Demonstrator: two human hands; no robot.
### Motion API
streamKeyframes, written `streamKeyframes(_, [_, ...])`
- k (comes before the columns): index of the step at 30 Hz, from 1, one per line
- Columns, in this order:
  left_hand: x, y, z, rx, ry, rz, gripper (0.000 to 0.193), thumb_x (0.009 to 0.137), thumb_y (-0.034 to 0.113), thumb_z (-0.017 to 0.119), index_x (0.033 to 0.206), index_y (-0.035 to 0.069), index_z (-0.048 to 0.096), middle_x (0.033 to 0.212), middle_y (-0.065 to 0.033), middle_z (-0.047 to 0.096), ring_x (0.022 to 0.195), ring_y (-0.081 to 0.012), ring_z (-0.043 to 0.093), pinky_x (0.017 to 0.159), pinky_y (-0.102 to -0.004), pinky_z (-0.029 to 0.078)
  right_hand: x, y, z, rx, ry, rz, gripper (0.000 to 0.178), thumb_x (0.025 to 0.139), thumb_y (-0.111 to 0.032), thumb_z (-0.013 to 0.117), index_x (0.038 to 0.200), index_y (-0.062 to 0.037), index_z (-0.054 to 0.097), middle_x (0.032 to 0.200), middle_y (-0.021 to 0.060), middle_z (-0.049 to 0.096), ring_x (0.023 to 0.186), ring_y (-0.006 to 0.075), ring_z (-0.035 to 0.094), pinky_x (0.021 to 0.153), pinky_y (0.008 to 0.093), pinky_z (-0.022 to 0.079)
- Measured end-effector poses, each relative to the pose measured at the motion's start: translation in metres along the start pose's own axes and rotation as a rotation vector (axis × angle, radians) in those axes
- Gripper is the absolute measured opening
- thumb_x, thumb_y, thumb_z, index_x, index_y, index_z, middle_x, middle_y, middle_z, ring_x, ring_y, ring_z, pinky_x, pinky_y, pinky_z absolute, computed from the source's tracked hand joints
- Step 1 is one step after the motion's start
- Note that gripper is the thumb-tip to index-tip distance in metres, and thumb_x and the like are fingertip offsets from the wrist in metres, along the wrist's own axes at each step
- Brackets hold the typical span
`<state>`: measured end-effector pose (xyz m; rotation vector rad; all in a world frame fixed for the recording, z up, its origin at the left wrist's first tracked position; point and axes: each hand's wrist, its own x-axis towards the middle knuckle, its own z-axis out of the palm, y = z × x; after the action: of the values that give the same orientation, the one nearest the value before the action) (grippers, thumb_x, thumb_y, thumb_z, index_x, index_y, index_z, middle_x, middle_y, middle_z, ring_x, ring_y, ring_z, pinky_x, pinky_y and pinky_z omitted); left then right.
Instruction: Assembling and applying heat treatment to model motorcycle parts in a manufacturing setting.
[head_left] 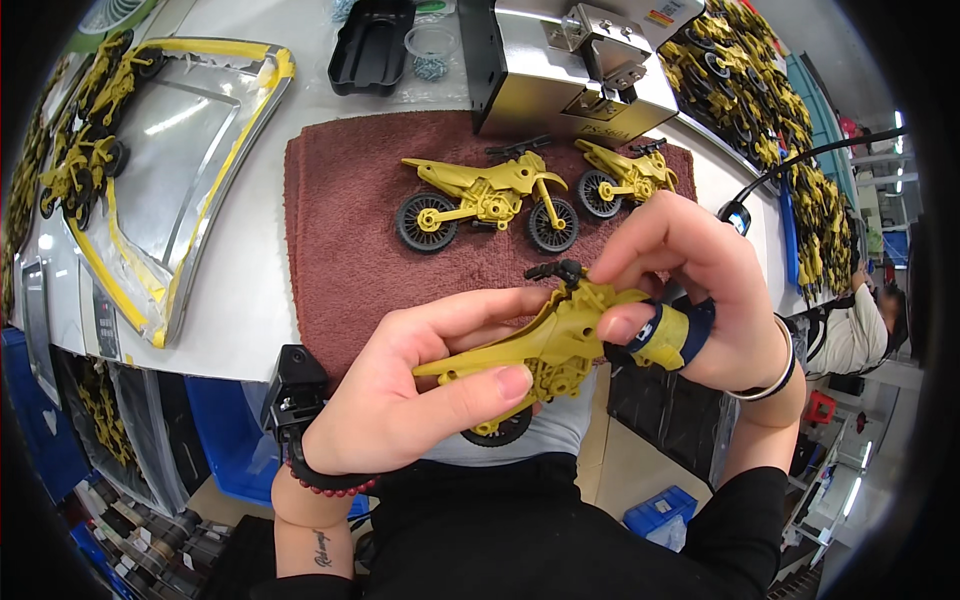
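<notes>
A yellow toy motorbike (pixel 545 350) with black handlebars is held over the near edge of the brown towel. My left hand (pixel 420 385) is closed around its seat and body, thumb along the near side. My right hand (pixel 690 290) pinches the front end by the fork, forefinger and thumb bent in. A navy and yellow wrap (pixel 665 335) goes round the right thumb. The bike's rear wheel (pixel 500 428) shows below my left thumb; the front end is partly hidden by my right hand. Just beyond stand two more toy motorbikes, one whole (pixel 490 200) and one partly covered (pixel 625 180).
The brown towel (pixel 340 220) lies on a white table. Behind it stands a metal machine (pixel 570 80), beside a black tray (pixel 368 45) and a clear cup (pixel 430 55). A yellow-taped metal tray (pixel 180 130) is at left; piled toy motorbikes (pixel 740 90) lie at right. A person (pixel 860 330) is farther right.
</notes>
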<state>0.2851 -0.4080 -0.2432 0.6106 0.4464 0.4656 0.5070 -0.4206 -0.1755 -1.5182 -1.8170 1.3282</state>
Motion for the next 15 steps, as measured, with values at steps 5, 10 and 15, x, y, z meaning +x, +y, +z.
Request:
streamKeyframes(5, [-0.0005, 0.0, -0.0007, 0.015, 0.004, -0.002, 0.051, 0.087, 0.011, 0.06, 0.131, -0.006, 0.041, 0.116, -0.0114, 0.057, 0.104, -0.0123, 0.055, 0.089, -0.026, 0.045, 0.0013, -0.0016, 0.0002, 0.166, 0.014, 0.092, 0.027, 0.077, -0.01, 0.07, 0.094, 0.0013, 0.052, 0.081, 0.0039, 0.06, 0.073, 0.0073, 0.056, 0.067, 0.0189, 0.042])
streamKeyframes(10, [-0.0015, 0.0009, -0.0031, 0.021, 0.005, -0.046, 0.053, 0.084, 0.01, 0.063, 0.13, -0.006, 0.042, 0.115, -0.0102, 0.058, 0.104, -0.0115, 0.054, 0.089, -0.0252, 0.044, 0.0002, -0.0025, -0.0002, 0.235, 0.065, 0.144, 0.028, 0.078, -0.013, 0.068, 0.094, 0.0019, 0.051, 0.08, 0.0056, 0.059, 0.072, 0.0082, 0.056, 0.067, 0.0194, 0.042])
streamKeyframes(15, [-0.0003, -0.0011, -0.0024, 0.066, 0.005, 0.015, 0.062, 0.076, 0.005, 0.071, 0.13, -0.006, 0.042, 0.117, -0.0104, 0.058, 0.107, -0.013, 0.054, 0.092, -0.0269, 0.043, 0.0005, -0.0008, 0.0022, 0.231, 0.067, 0.098, 0.027, 0.079, -0.012, 0.068, 0.094, 0.002, 0.051, 0.08, 0.0048, 0.059, 0.072, 0.0078, 0.056, 0.066, 0.0195, 0.041])
